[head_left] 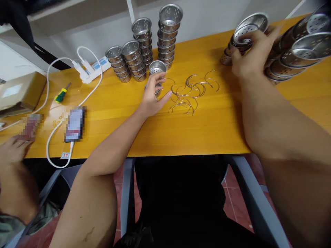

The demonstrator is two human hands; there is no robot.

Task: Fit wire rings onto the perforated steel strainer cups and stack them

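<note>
My left hand (153, 94) is in front of a short stack of perforated metal cups (157, 66). Its thumb stretches away to the right and the fingers are apart; whether they touch the cups is hard to see. At the back right, my right hand (254, 55) pinches the rim of a perforated metal cup (252, 23), fingers over the edge and thumb at the near side. That cup sits tilted on top of a stack, partly hidden by the hand. Thin curved metal wires (191, 91) lie in a loose pile between my hands.
Taller cup stacks (168, 41) stand along the back and more cups (294, 58) at the right. Leftward are a power strip (97, 69), white cable, screwdriver (61, 95), phone (74, 124) and cardboard box (22, 93). Another person's hand (12, 148) rests at the far left.
</note>
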